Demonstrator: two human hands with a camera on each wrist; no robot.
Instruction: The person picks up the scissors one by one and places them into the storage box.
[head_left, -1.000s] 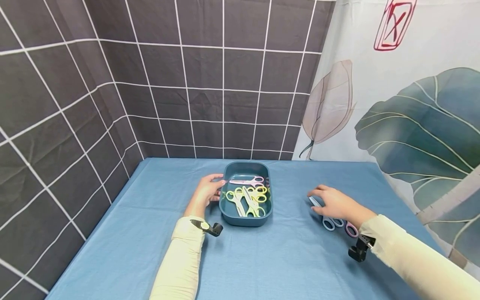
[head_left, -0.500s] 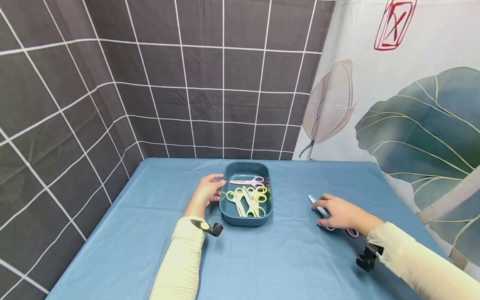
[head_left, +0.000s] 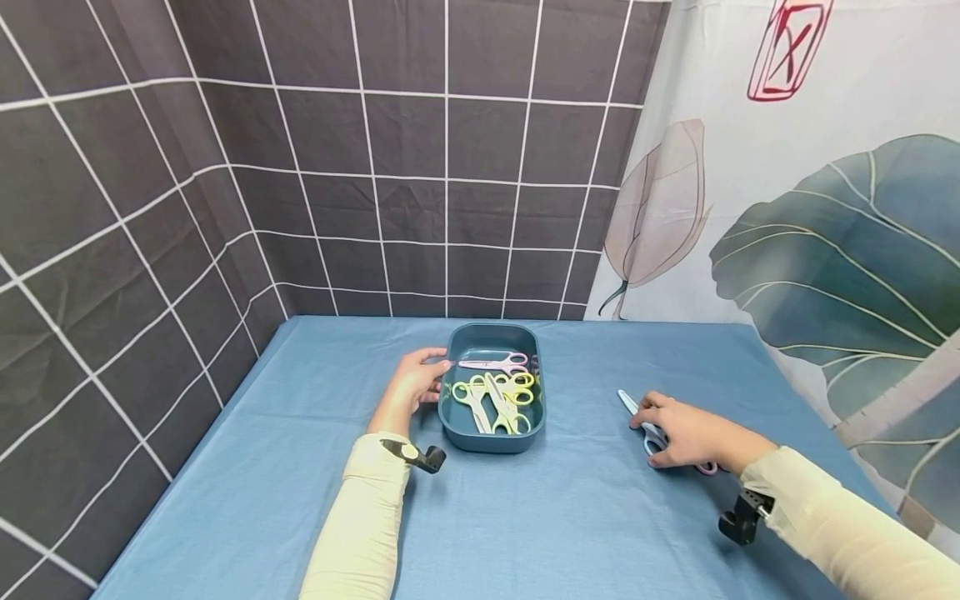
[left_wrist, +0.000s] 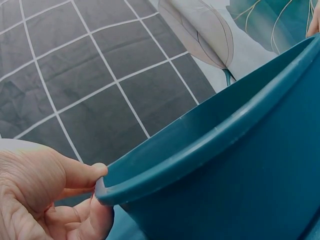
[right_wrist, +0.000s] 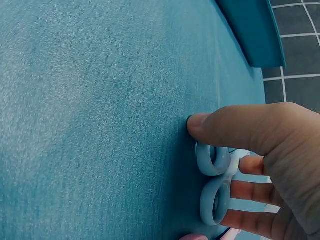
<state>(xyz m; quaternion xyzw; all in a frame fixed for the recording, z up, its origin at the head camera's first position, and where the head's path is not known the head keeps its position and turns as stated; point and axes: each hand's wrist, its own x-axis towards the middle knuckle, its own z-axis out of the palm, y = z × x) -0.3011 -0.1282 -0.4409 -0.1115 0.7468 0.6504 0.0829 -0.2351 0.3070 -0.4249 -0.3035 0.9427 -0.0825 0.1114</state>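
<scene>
My left hand (head_left: 414, 380) pinches the rim of a dark teal plastic bin (head_left: 492, 444); in the left wrist view the thumb (left_wrist: 82, 172) lies at the rim and the fingers are bent beneath it. Inside the bin lie several scissors, yellow-green scissors (head_left: 512, 417) and pink scissors (head_left: 491, 364). To the right, my right hand (head_left: 686, 429) holds light blue scissors (head_left: 630, 402) at the handles, thumb on one side and fingers on the other. Their loops (right_wrist: 216, 200) show in the right wrist view, low over the cloth. Pink scissors (head_left: 707, 468) lie partly hidden beneath that hand.
A blue cloth (head_left: 555, 517) covers the table. Behind it hangs a dark grid-patterned curtain (head_left: 405, 208), with a white leaf-printed curtain (head_left: 675, 75) at the right. Cloth separates the bin from the right hand's scissors.
My right hand has drawn back to the right, from the blades toward the handles of the light blue scissors, and its fingers have closed in. The left hand and bin have stayed put.
</scene>
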